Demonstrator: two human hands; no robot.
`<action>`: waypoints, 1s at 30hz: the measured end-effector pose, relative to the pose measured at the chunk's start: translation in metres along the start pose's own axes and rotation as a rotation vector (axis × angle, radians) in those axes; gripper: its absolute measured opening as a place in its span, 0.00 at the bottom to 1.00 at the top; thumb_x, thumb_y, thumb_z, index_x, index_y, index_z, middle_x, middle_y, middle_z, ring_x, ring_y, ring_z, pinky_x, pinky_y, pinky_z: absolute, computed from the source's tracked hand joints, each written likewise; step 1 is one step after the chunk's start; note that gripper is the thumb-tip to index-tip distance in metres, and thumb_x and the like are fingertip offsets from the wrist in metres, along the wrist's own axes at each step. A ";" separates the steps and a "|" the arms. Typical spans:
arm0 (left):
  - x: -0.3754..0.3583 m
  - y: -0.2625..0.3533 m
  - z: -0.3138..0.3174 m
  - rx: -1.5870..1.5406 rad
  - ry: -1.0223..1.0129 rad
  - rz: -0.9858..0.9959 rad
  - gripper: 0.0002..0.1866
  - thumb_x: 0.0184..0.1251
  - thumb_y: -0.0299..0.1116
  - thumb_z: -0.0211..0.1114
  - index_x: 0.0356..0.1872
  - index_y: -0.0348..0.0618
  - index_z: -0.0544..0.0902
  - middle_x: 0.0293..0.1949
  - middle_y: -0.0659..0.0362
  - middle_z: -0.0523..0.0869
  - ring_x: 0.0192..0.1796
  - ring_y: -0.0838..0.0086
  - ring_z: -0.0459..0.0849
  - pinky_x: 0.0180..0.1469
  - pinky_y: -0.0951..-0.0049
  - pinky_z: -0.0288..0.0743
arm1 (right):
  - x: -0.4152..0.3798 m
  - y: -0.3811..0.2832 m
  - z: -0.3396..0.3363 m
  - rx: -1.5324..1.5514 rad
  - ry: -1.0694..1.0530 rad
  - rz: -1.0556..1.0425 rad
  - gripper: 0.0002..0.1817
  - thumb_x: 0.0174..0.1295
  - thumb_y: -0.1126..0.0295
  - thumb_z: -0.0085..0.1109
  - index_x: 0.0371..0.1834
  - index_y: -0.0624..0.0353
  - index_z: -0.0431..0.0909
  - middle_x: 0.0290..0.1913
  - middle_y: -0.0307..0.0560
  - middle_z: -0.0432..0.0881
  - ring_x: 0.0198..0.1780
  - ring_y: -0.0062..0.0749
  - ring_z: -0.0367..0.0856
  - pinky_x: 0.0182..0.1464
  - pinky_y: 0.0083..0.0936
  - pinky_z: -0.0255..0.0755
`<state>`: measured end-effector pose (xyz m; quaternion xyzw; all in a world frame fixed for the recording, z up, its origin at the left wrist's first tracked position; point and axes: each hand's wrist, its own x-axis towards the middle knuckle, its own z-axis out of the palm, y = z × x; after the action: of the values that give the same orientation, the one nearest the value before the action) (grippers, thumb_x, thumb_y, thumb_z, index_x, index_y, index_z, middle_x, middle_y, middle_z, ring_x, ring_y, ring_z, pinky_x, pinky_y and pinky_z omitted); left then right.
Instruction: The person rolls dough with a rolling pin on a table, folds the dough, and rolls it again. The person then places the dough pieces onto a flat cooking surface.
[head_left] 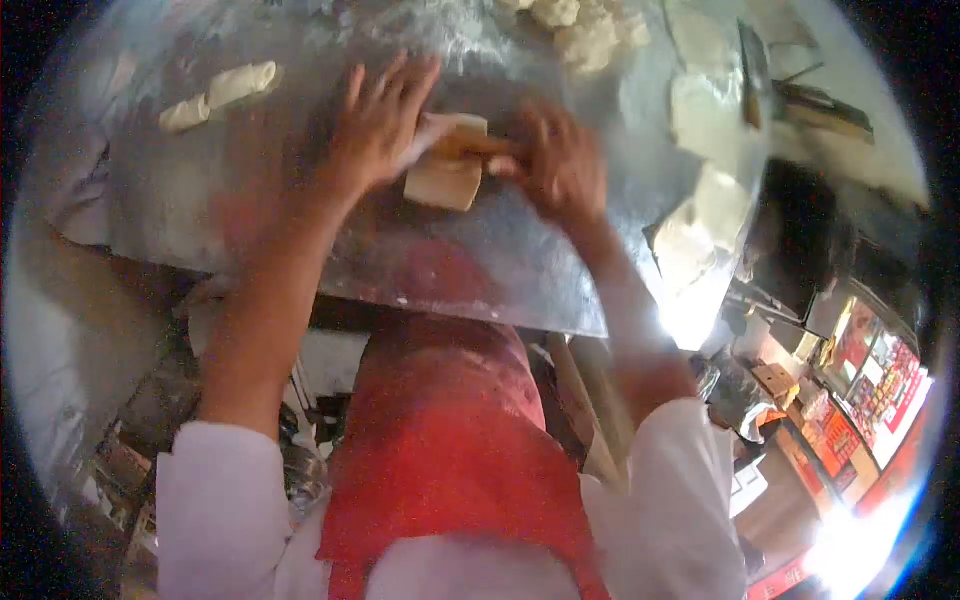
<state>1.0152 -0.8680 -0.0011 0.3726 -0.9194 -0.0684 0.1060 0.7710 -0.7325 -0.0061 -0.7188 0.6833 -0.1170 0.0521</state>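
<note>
A flat, roughly square piece of dough (442,188) lies on the metal worktop in front of me. Across its upper part runs a short wooden rolling pin (472,146). The right end of the pin is in my right hand (563,168), its fingers curled around it and slightly blurred. To the left of the dough is my left hand (385,118), fingers spread and pointing away from me. Its thumb reaches over to the dough's edge by the pin's left end.
Two rolled dough pieces (240,86) lie at the upper left of the worktop (200,200). A lumpy heap of dough (595,35) sits at the far side. Flattened dough sheets (705,115) line the right edge. My red apron (450,430) is just below the near edge.
</note>
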 end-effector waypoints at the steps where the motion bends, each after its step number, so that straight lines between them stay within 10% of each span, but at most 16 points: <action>1: -0.027 0.005 -0.002 -0.137 -0.007 -0.013 0.41 0.72 0.57 0.64 0.80 0.49 0.63 0.78 0.48 0.68 0.81 0.49 0.62 0.79 0.41 0.53 | -0.021 -0.014 -0.005 -0.038 -0.010 0.016 0.48 0.64 0.33 0.57 0.78 0.55 0.64 0.74 0.58 0.71 0.74 0.56 0.69 0.71 0.54 0.66; 9: 0.024 -0.015 0.013 -0.062 -0.161 0.014 0.43 0.70 0.53 0.68 0.81 0.51 0.62 0.79 0.50 0.67 0.80 0.45 0.63 0.76 0.42 0.60 | 0.025 0.010 0.007 -0.082 -0.053 -0.001 0.42 0.68 0.38 0.56 0.79 0.51 0.65 0.74 0.53 0.71 0.76 0.53 0.66 0.75 0.54 0.59; 12: 0.034 -0.023 0.026 -0.368 0.072 0.016 0.43 0.70 0.51 0.67 0.82 0.52 0.61 0.80 0.51 0.66 0.81 0.47 0.61 0.76 0.43 0.60 | 0.031 0.012 0.010 -0.117 0.000 0.059 0.38 0.69 0.41 0.56 0.78 0.48 0.66 0.71 0.52 0.73 0.75 0.51 0.67 0.74 0.54 0.61; 16: -0.058 0.029 -0.035 0.020 -0.367 -0.012 0.46 0.68 0.51 0.71 0.82 0.52 0.59 0.83 0.50 0.58 0.83 0.47 0.56 0.78 0.44 0.57 | -0.057 -0.050 -0.018 0.089 -0.058 0.092 0.27 0.69 0.57 0.58 0.71 0.46 0.72 0.61 0.47 0.80 0.62 0.47 0.78 0.64 0.48 0.69; 19: -0.059 0.031 -0.034 -0.035 -0.334 0.019 0.45 0.69 0.46 0.71 0.83 0.50 0.59 0.82 0.46 0.59 0.83 0.48 0.58 0.79 0.50 0.59 | -0.071 -0.054 -0.036 0.120 -0.015 0.071 0.25 0.63 0.63 0.63 0.65 0.48 0.76 0.55 0.43 0.82 0.55 0.43 0.81 0.55 0.44 0.72; 21: -0.021 0.006 0.023 -0.582 0.114 -0.290 0.37 0.68 0.47 0.73 0.75 0.49 0.71 0.72 0.43 0.73 0.74 0.47 0.72 0.71 0.56 0.70 | -0.076 -0.049 -0.046 0.104 0.018 0.053 0.24 0.59 0.66 0.68 0.61 0.49 0.79 0.52 0.40 0.83 0.53 0.40 0.82 0.50 0.42 0.73; 25: 0.005 -0.002 0.028 -0.532 -0.311 -0.271 0.24 0.70 0.41 0.70 0.62 0.42 0.79 0.58 0.43 0.82 0.61 0.48 0.81 0.63 0.61 0.75 | -0.130 -0.029 -0.051 0.131 0.012 -0.023 0.24 0.61 0.66 0.65 0.63 0.47 0.78 0.58 0.43 0.81 0.55 0.45 0.81 0.55 0.41 0.73; 28: -0.001 0.008 0.000 -0.279 -0.300 -0.112 0.12 0.73 0.35 0.66 0.49 0.40 0.79 0.40 0.56 0.83 0.44 0.70 0.80 0.52 0.69 0.75 | -0.154 -0.024 -0.041 0.153 0.045 0.050 0.26 0.56 0.65 0.71 0.60 0.47 0.80 0.60 0.44 0.79 0.57 0.47 0.80 0.56 0.43 0.72; 30: -0.012 0.012 -0.014 -0.980 -0.213 -0.458 0.09 0.70 0.29 0.65 0.47 0.41 0.78 0.42 0.50 0.83 0.45 0.57 0.83 0.50 0.64 0.77 | -0.161 -0.027 -0.039 0.153 0.066 0.090 0.26 0.56 0.64 0.72 0.60 0.47 0.80 0.62 0.45 0.78 0.59 0.48 0.79 0.58 0.44 0.72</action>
<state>1.0193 -0.8514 0.0132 0.4613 -0.6809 -0.5471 0.1558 0.7812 -0.5677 0.0223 -0.6773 0.7051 -0.1898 0.0896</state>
